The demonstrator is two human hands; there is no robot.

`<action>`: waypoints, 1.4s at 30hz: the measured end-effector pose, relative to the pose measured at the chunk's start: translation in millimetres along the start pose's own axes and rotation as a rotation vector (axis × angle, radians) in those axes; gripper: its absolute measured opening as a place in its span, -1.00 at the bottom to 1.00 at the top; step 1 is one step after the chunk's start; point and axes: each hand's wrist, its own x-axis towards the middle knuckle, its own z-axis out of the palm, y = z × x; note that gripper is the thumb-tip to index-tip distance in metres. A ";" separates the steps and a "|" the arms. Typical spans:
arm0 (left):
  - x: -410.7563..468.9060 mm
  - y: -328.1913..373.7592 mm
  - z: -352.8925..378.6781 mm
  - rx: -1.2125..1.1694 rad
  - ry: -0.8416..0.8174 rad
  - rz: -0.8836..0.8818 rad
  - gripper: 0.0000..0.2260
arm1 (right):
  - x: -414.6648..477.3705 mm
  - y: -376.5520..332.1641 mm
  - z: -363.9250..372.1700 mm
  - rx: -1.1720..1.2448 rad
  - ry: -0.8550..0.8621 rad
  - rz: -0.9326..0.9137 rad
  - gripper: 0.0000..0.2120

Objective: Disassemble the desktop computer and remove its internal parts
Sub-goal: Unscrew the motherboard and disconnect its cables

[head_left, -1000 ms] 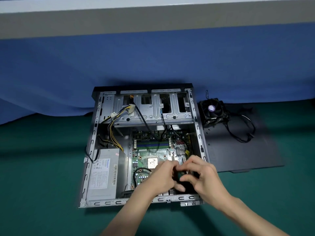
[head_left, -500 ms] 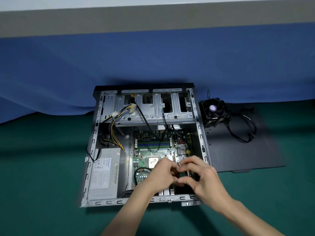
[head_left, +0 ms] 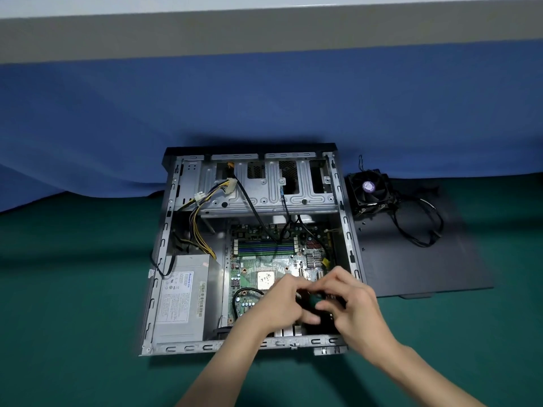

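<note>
Green-black part (head_left: 317,302) stays pinched between left hand (head_left: 279,306) and right hand (head_left: 355,304), barely moved; motherboard (head_left: 249,277) under the grip remains installed.

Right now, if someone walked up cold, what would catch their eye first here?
The open computer case in the middle of the green table, with the left hand and right hand meeting over its near right corner, both pinching a small dark part. Next, the cooler fan lying on the black side panel to the right of the case.

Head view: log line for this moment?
left hand: grips dark part | right hand: grips it too | fan: out, on panel
</note>
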 end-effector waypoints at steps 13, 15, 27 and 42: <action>3.1 -2.9 -1.0 -0.002 0.056 -0.031 -0.76 | -0.7 2.7 -5.2 -0.001 -0.024 0.006 -0.72; 4.7 -2.0 4.1 0.138 0.119 -0.029 -0.73 | -1.3 -0.3 -3.3 -0.024 -0.029 0.002 -0.86; 5.2 -3.7 5.6 0.083 0.061 -0.034 -0.71 | -2.4 0.2 0.1 -0.056 0.042 -0.011 -0.84; 4.5 -1.6 2.9 0.043 0.064 -0.026 -0.80 | -2.7 3.3 -6.0 -0.016 0.000 0.015 -0.80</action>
